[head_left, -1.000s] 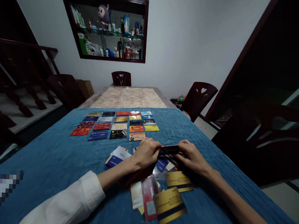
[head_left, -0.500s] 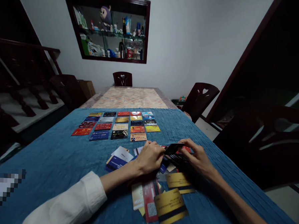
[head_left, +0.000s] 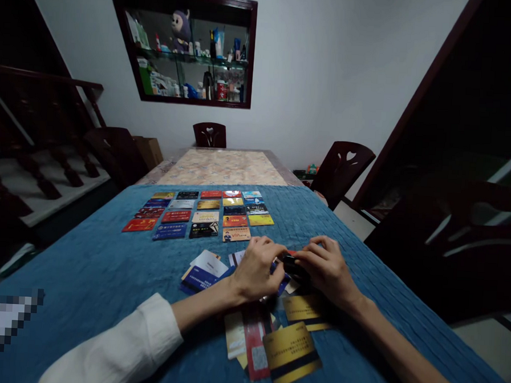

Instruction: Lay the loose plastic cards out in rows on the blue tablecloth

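One black card (head_left: pixel 292 262), mostly hidden, is pinched in my right hand (head_left: pixel 328 269), fingers curled inward, beyond the nearest gold card (head_left: pixel 292 353). My left hand (head_left: pixel 258 269), back upward, reaches in from that gold card's left, thumb and fingertips drawn together; whether they grip anything I cannot tell. Rows of cards (head_left: pixel 205 217) lie farther beyond it, leftward.

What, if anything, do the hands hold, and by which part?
A black card, apparently, held at its right end by the right hand; whether the left hand also grips it is unclear.
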Demonstrator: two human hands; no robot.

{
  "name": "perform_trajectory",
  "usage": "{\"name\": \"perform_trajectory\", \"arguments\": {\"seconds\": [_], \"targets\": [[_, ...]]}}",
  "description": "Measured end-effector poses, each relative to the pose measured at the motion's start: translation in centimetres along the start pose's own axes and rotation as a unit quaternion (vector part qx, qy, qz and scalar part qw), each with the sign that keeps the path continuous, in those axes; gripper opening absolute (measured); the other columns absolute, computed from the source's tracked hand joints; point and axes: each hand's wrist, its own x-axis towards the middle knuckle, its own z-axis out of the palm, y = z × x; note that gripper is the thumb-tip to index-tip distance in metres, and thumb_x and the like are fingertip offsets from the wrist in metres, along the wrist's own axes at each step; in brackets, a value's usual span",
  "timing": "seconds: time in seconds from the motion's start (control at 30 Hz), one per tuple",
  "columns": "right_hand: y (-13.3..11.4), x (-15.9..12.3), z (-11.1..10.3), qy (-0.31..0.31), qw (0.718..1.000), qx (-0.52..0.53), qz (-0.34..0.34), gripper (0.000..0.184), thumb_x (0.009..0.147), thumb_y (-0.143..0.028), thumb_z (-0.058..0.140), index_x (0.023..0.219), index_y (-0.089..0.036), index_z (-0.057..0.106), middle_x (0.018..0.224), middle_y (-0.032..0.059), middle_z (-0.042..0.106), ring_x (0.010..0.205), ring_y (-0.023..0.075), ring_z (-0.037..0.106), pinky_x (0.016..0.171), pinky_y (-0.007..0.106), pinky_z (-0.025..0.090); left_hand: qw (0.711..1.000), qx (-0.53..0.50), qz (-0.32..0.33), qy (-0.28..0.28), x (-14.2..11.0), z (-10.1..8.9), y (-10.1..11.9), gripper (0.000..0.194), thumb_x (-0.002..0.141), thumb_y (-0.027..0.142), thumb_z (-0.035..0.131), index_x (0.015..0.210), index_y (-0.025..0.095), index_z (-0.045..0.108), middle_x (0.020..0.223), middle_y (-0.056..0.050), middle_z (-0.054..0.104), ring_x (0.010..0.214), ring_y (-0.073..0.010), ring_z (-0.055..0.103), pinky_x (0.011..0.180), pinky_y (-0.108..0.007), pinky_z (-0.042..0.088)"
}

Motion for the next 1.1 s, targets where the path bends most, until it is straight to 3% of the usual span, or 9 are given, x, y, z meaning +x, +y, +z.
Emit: {"name": "perform_trajectory", "arguments": {"seconds": [0.23, 0.53, 0.8, 1.1], "targets": [[-0.5, 0.0, 0.6, -0.022, 1.000, -0.004, 0.001, 0.017, 0.097, -0.028, 0.054, 0.096, -0.024, 0.070, 0.083, 0.0036, 0.069, 0.090, 0.0228, 0.052, 0.087, 0.042, 0.038, 0.997, 0.032, -0.022, -0.064, 0.0, 0.5, -0.4, 0.016, 0.090, 0.012, 0.052, 0.096, 0.017, 0.065, 0.094, -0.006, 0.072, 0.093, -0.0220, 0.058, 0.088, -0.038, 0.039], [-0.1, -0.6, 0.7, -0.090, 0.996, -0.020, -0.003, 0.034, 0.092, -0.023, 0.056, 0.125, -0.026, 0.061, 0.106, 0.0090, 0.069, 0.102, 0.0273, 0.053, 0.092, 0.048, 0.039, 0.994, 0.036, -0.089, -0.049, 0.1, 0.3, -1.4, 0.017, 0.086, 0.009, 0.051, 0.092, 0.018, 0.063, 0.090, -0.005, 0.067, 0.091, -0.0209, 0.057, 0.088, -0.037, 0.042], [0.0, -0.7, 0.5, -0.114, 0.991, -0.064, -0.018, 0.047, 0.085, -0.023, 0.065, 0.131, -0.025, 0.057, 0.117, 0.0115, 0.064, 0.108, 0.0307, 0.051, 0.093, 0.050, 0.038, 0.990, 0.030, -0.131, -0.046, 0.4, 0.0, -2.0, 0.015, 0.084, 0.009, 0.051, 0.088, 0.018, 0.062, 0.090, -0.005, 0.066, 0.089, -0.0203, 0.059, 0.086, -0.035, 0.045], [0.2, -0.7, 0.6, -0.091, 0.991, -0.099, -0.019, 0.048, 0.086, -0.023, 0.062, 0.133, -0.024, 0.055, 0.118, 0.0130, 0.063, 0.110, 0.0314, 0.051, 0.093, 0.050, 0.039, 0.990, 0.024, -0.136, -0.027, 0.5, -0.3, -2.4, 0.016, 0.083, 0.008, 0.050, 0.089, 0.019, 0.060, 0.091, -0.005, 0.066, 0.091, -0.0206, 0.060, 0.086, -0.035, 0.046]]}}
